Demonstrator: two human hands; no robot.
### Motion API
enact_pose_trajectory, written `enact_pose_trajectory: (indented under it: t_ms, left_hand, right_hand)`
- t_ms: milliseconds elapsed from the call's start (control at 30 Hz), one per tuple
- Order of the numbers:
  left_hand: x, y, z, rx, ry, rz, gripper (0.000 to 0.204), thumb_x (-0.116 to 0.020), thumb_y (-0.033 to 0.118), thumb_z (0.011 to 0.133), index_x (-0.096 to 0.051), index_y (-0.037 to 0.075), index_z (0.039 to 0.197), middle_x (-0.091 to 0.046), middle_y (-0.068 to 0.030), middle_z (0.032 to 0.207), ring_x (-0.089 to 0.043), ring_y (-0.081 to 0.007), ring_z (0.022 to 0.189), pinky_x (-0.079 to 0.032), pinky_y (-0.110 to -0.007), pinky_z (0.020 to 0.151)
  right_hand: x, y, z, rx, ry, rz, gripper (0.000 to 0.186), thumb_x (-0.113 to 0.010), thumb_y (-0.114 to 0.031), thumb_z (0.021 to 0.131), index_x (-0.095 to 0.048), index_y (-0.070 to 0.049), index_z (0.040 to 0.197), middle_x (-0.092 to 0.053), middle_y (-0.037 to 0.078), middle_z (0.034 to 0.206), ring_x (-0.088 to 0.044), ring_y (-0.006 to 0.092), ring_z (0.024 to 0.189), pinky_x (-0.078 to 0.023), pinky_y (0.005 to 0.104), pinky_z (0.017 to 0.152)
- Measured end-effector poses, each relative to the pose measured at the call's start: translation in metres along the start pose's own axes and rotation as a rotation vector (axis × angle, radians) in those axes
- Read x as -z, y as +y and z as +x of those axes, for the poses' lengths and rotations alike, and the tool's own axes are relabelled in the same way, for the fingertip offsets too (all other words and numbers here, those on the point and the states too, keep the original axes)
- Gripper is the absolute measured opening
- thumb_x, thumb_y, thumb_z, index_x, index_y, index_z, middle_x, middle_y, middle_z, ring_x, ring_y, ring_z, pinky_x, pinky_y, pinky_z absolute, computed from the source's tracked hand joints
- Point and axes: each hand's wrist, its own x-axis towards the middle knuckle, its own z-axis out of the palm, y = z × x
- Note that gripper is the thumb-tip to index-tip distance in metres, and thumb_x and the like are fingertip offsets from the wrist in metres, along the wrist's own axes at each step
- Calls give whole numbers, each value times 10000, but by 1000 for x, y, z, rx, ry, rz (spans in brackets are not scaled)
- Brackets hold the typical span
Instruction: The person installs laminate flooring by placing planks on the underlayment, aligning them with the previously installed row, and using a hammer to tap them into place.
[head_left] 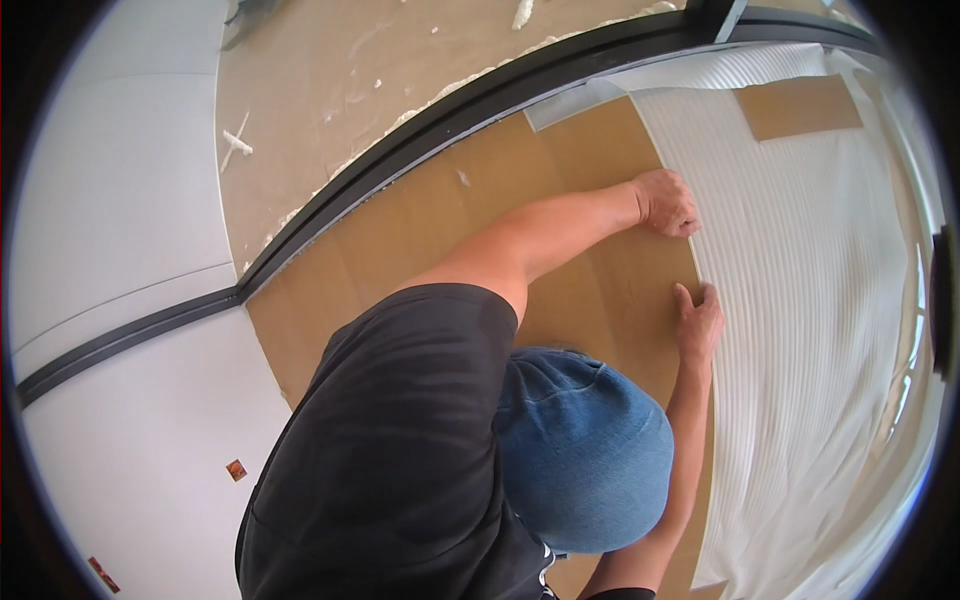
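Note:
Neither of my own hands shows in the head view. Another person in a black T-shirt and blue cap bends over a floor of brown wood-look planks. One hand of that person, curled into a fist, presses at the right-hand edge of the outermost plank. Just below it, the other hand rests at the same edge with its thumb apart from the fingers. White ribbed foam underlay runs along that edge. Head and shoulder hide part of the planks.
On the underlay lies a loose brown plank piece. A dark metal door track curves along the far side, with bare beige floor dotted with white filler beyond. White wall panels stand at left.

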Motion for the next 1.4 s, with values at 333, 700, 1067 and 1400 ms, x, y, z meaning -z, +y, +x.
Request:
enact_pose_trajectory:
  t_ms: [333, 700, 1067, 1400]
  left_hand:
    - [4, -21, 4, -129, -53, -15, 370, -687, 376, 919, -643, 159, 623, -673, -57, 653, -679, -284, 645, -540, -404, 610]
    - [-25, -81, -22, -24, -269, -27, 191, -640, 230, 994, -741, 73, 951, -709, -163, 899, -666, -377, 842, -549, -470, 756]
    - [-33, -46, -2, 45, -355, 175, 395, -557, 316, 1038, -647, 45, 766, -657, -209, 791, -618, -438, 749, -481, -523, 668]
    - [-35, -10, 24, 13, -215, 128, 362, -638, 320, 924, -655, 103, 635, -671, -152, 701, -650, -387, 650, -511, -484, 582]
  right_hand:
    - [4, 13, 0, 218, 10, -99, 659, -843, -302, 815, -586, -21, 1353, -678, 201, 1161, -629, 387, 1120, -517, 474, 932]
    - [0, 56, -10, -126, 30, -28, 557, -824, -475, 800, -705, -44, 1132, -693, 168, 1185, -648, 356, 1153, -525, 463, 997]
    - [-19, 98, -33, 61, 319, 155, 511, -846, -456, 775, -683, -54, 1045, -681, 151, 1082, -634, 347, 1097, -480, 446, 968]
    - [-12, 104, -26, 123, 265, 14, 513, -817, -393, 842, -620, -71, 1190, -668, 148, 1140, -617, 373, 1098, -475, 507, 941]
